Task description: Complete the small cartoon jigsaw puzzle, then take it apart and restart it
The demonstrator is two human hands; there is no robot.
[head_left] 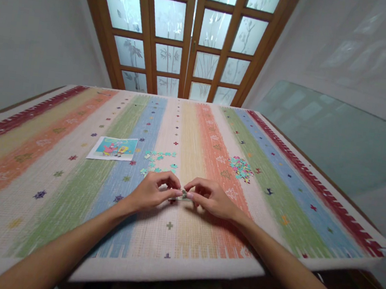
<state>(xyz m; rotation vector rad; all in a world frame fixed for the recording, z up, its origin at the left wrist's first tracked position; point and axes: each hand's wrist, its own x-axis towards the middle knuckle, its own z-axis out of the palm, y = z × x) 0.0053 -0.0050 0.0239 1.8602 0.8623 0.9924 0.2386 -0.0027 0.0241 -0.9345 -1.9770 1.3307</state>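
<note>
My left hand [155, 190] and my right hand [215, 199] meet low over the striped cloth, thumbs and fingers pinched. Between the fingertips are small jigsaw puzzle pieces [184, 195], mostly covered by my fingers; whether they are locked together I cannot tell. Just beyond my left hand lie partly joined turquoise puzzle pieces [159, 153], with a row along the top and others below. A heap of loose mixed-colour puzzle pieces [241, 168] sits farther out on the right. To the left, a printed reference picture [113, 148] shows a pink and a yellow cartoon figure.
A striped, patterned tablecloth [76, 205] covers the wide table, whose near edge runs in front of my body. Wooden doors with frosted panes [168, 18] stand behind the far edge. A pale glass panel [338, 134] leans along the right wall.
</note>
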